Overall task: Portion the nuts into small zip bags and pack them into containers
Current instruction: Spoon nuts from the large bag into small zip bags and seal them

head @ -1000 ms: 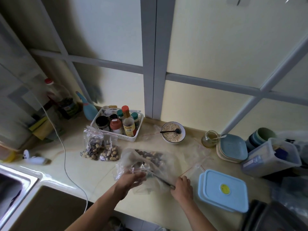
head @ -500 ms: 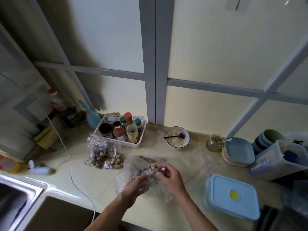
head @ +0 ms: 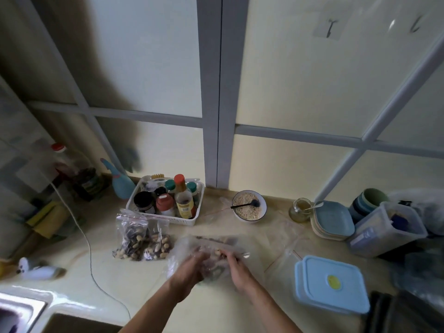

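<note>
Hands (head: pixel 211 266) around nut bag (head: pixel 192 246), labels unreadable

Blurred hands, cropped edges

Both hands (head: pixel 189 267) and the clear bag (head: pixel 211 248) are motion-blurred, so the grip is unclear. The sink (head: pixel 21 313) and dark tray (head: pixel 403 313) are cropped by the frame's bottom edge.

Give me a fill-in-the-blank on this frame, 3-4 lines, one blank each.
1. Both hands, left hand and right hand, grip a clear ____ holding nuts.
2. Two filled small zip bags lie in front of the white ____ of bottles.
3. The black spoon rests in the ____ of oats.
4. The lid of the blue container carries a ____ round mark.

Missing words: plastic bag; basket; bowl; yellow
</note>
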`<state>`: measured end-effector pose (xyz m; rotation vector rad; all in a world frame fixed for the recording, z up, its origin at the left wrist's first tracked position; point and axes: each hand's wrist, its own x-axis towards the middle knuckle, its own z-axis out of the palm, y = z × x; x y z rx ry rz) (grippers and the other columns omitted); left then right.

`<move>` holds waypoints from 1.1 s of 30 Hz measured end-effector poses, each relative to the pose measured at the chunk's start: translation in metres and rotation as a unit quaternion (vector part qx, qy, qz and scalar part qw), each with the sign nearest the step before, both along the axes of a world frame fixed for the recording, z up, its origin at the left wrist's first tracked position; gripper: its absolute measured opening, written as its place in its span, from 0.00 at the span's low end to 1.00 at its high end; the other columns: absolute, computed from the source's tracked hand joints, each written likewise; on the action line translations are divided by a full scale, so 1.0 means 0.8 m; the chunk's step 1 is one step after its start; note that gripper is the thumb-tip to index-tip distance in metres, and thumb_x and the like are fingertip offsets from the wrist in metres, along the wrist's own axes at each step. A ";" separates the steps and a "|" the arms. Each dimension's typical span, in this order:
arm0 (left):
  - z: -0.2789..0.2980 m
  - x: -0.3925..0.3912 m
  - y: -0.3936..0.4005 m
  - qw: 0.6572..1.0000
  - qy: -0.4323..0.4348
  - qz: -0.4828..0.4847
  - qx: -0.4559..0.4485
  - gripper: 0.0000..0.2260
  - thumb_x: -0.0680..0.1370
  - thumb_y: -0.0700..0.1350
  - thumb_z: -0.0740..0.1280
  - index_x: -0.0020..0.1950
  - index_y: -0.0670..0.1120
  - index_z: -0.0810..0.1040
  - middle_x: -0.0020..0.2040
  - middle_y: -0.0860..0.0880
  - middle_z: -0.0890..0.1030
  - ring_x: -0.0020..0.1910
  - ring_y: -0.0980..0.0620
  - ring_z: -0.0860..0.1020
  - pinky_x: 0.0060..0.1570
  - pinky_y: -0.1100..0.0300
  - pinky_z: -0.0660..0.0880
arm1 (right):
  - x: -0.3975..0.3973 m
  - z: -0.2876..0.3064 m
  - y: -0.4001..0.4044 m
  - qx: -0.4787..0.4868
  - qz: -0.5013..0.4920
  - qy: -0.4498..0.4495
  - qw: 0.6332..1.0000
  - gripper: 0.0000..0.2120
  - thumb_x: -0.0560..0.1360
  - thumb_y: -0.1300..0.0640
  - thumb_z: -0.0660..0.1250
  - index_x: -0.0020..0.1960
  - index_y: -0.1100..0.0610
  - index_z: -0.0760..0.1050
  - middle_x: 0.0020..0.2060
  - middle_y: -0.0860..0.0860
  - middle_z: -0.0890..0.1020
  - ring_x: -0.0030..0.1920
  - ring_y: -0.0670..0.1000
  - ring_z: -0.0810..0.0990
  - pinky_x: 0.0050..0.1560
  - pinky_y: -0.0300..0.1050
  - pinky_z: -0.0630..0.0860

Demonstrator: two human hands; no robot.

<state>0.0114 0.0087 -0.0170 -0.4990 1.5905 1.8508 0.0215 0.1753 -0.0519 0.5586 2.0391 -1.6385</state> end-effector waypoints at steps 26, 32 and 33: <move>0.046 -0.008 -0.020 0.972 0.068 0.059 -0.217 0.13 0.68 0.51 0.62 0.35 0.42 0.75 0.34 0.44 0.78 0.36 0.47 0.75 0.38 0.57 0.70 | 0.015 0.061 0.000 0.461 -0.016 0.122 0.879 0.20 0.86 0.45 0.47 0.74 0.46 0.66 0.54 0.52 0.75 0.52 0.55 0.82 0.46 0.47 0.75; 0.023 0.007 -0.024 0.958 0.063 -0.052 -0.274 0.09 0.77 0.46 0.63 0.39 0.44 0.73 0.31 0.47 0.76 0.35 0.47 0.80 0.34 0.60 0.69 | 0.030 0.043 0.006 0.495 -0.004 0.131 0.859 0.13 0.85 0.49 0.50 0.59 0.50 0.71 0.50 0.49 0.82 0.50 0.54 0.83 0.43 0.45 0.73; 0.020 0.006 -0.022 0.956 0.072 -0.066 -0.276 0.07 0.76 0.46 0.64 0.42 0.43 0.75 0.30 0.48 0.77 0.35 0.48 0.82 0.32 0.61 0.69 | 0.029 0.042 0.006 0.505 -0.001 0.126 0.854 0.11 0.85 0.50 0.51 0.59 0.51 0.70 0.49 0.49 0.82 0.50 0.53 0.83 0.42 0.45 0.71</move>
